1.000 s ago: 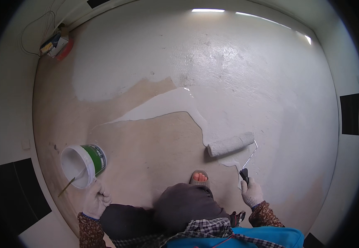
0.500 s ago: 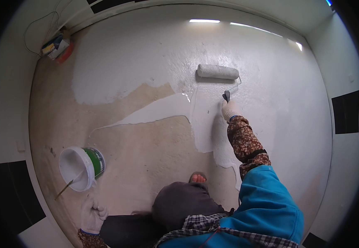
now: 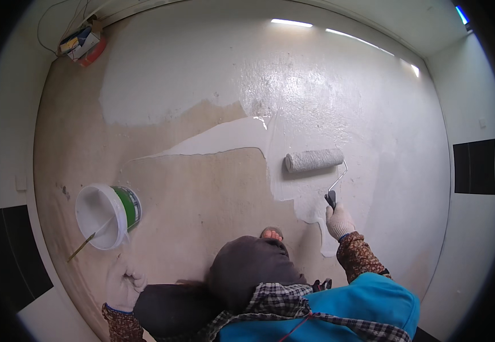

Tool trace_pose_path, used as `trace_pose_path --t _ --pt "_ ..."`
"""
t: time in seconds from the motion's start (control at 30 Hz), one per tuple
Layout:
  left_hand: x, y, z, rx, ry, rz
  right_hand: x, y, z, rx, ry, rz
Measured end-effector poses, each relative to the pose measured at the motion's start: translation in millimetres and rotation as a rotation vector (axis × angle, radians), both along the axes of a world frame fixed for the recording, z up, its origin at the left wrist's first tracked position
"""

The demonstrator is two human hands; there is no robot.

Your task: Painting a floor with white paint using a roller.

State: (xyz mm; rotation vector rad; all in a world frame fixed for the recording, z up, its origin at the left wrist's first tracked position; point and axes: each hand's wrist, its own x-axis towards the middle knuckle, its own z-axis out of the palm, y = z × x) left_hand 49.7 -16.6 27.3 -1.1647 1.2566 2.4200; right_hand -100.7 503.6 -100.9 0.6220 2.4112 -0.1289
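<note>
In a white knit glove, my right hand (image 3: 339, 221) grips the black handle of a paint roller (image 3: 314, 160). The roller's sleeve is coated in pale grey-white paint and rests on the wet painted floor (image 3: 310, 85), ahead of the hand. My left hand (image 3: 125, 283), also gloved, rests beside my bent knee with its fingers curled in and nothing visible in them. Just beyond it a white bucket (image 3: 119, 219) with a green band lies tipped over, its mouth facing left. A thin brush-like stick (image 3: 81, 247) leans out of that mouth.
Bare tan floor (image 3: 207, 188) lies between the bucket and the paint's edge. A poured streak of paint (image 3: 219, 138) crosses it. A box with an orange-red item (image 3: 90, 51) and cables stands in the far left corner. White walls with black panels (image 3: 475, 167) border the room.
My right hand has pulled the roller back toward me and slightly right across the painted floor. The left hand stays by the knee, and the view has shifted a little.
</note>
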Motion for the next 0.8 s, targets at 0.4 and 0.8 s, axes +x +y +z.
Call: trace_pose_path --t 0.4,0.8 --pt "-1.9 7.0 4.9 0.025 0.098 -0.102 -130.6 -15.5 -69.9 -0.097 0.218 -0.190" --pt "-9.9 8.9 2.3 -0.020 0.053 -0.222 -3.8 -49.7 -6.4 -0.174 0.102 0.093"
